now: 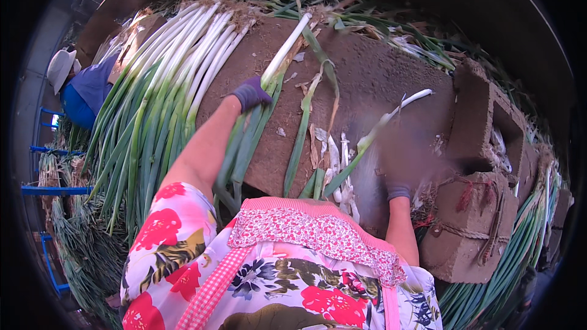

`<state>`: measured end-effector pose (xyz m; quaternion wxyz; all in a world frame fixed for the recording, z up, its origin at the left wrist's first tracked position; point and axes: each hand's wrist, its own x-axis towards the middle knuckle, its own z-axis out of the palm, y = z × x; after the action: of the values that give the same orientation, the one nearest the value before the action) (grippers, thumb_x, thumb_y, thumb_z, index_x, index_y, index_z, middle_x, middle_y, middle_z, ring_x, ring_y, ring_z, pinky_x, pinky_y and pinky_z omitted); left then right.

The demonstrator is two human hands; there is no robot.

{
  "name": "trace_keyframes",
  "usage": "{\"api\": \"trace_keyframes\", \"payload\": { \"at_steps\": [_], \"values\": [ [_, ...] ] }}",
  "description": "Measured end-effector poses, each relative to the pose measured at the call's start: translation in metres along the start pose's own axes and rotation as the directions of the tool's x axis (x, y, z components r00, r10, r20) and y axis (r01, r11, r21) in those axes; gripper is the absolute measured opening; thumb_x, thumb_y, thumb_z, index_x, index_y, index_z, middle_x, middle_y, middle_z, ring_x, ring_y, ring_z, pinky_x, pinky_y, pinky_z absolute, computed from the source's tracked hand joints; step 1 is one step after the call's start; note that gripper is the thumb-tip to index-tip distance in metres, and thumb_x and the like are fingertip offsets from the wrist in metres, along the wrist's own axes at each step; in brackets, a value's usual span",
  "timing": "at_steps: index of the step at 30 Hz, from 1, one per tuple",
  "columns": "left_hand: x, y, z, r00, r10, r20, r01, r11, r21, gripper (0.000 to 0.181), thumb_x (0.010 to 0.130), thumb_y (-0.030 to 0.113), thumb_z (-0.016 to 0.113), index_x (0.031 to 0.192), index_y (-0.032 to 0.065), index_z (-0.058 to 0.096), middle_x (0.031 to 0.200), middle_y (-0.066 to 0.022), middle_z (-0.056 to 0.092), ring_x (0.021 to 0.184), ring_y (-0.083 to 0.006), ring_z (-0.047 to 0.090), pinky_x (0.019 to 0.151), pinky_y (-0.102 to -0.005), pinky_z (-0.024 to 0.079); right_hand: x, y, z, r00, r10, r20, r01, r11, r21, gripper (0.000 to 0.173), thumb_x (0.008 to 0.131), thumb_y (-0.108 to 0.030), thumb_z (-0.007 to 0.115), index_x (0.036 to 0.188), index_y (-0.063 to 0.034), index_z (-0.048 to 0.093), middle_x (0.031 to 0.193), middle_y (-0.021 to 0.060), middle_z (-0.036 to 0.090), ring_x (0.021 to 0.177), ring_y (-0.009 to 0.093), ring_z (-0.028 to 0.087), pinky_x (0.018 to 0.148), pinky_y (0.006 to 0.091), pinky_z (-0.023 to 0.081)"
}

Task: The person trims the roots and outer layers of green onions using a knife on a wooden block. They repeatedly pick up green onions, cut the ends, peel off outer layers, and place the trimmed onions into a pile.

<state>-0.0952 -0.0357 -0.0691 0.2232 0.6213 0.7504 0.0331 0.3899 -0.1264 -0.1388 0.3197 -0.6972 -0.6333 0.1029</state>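
My left hand (253,94), in a purple-grey glove, is closed around a long green onion (286,50) where its white shank turns green; the roots point away from me. My right hand (401,160) is blurred over the right part of the dirty board (367,64), so its fingers cannot be made out. A thin onion piece (383,123) lies just left of it, touching or near it. Peeled leaves and dry skins (335,165) lie between my hands. To the left, a pile of green onions (183,68) rests side by side, roots away from me.
Hollow concrete blocks (474,105) stand at the right, with a rope-tied block (474,233) nearer me. More green onions (523,238) lie beyond it. Leaf waste (394,32) lines the far edge. A person in a white hat (87,87) is at far left, near blue metal bars (57,190) and bundled onions (82,233).
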Motion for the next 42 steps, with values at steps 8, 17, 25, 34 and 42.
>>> {"api": "trace_keyframes", "payload": {
  "at_steps": [8,17,25,34,42],
  "values": [
    [-0.054,0.129,-0.036,0.983,0.183,-0.009,-0.145,0.745,-0.652,0.046,0.068,0.010,0.079,0.110,-0.0021,0.065,0.088,-0.0085,0.069,0.077,-0.0175,0.063,0.074,-0.0327,0.053,0.000,0.017,0.003,0.994,-0.096,0.046,0.088,0.986,0.140,0.051,0.081,-0.022,0.074,0.129,-0.0074,0.063,0.113,0.0187,0.064,0.106,0.037,0.059,0.093,0.0453,0.047],
    [-0.030,0.171,0.112,0.991,0.127,-0.037,-0.130,0.899,-0.418,0.061,0.064,0.026,0.079,0.119,0.0049,0.065,0.103,-0.0222,0.070,0.098,-0.0382,0.068,0.090,-0.0430,0.052,-0.056,-0.016,-0.013,0.994,0.042,0.102,-0.088,0.857,0.508,0.054,0.078,-0.012,0.072,0.131,-0.0053,0.061,0.109,0.0139,0.062,0.099,0.029,0.061,0.088,0.0385,0.050],
    [-0.053,0.181,0.113,0.950,0.081,-0.300,-0.200,0.899,-0.390,0.064,0.063,0.020,0.083,0.121,0.0006,0.064,0.114,-0.0204,0.067,0.107,-0.0339,0.065,0.095,-0.0394,0.050,-0.085,-0.058,-0.045,0.924,-0.188,0.334,0.078,0.946,0.315,0.057,0.079,-0.028,0.076,0.131,-0.0125,0.061,0.105,0.0120,0.060,0.096,0.032,0.058,0.084,0.0415,0.050],
    [-0.063,0.188,0.114,0.947,0.141,-0.289,-0.239,0.909,-0.342,0.059,0.066,0.022,0.079,0.119,0.0008,0.063,0.113,-0.0223,0.062,0.106,-0.0381,0.061,0.095,-0.0423,0.049,-0.044,-0.066,-0.016,0.976,-0.062,0.208,-0.012,0.942,0.336,0.053,0.081,-0.026,0.074,0.131,-0.0118,0.061,0.105,0.0141,0.060,0.102,0.034,0.057,0.087,0.0437,0.049],
    [-0.065,0.192,0.119,0.953,0.182,-0.242,-0.235,0.949,-0.209,0.052,0.073,0.025,0.075,0.119,0.0034,0.062,0.113,-0.0232,0.064,0.107,-0.0394,0.062,0.094,-0.0458,0.049,0.027,-0.031,0.043,0.999,0.039,-0.027,-0.031,0.963,0.266,0.053,0.083,-0.032,0.074,0.128,-0.0085,0.061,0.105,0.0171,0.061,0.103,0.037,0.056,0.090,0.0472,0.048]
  ]
}}
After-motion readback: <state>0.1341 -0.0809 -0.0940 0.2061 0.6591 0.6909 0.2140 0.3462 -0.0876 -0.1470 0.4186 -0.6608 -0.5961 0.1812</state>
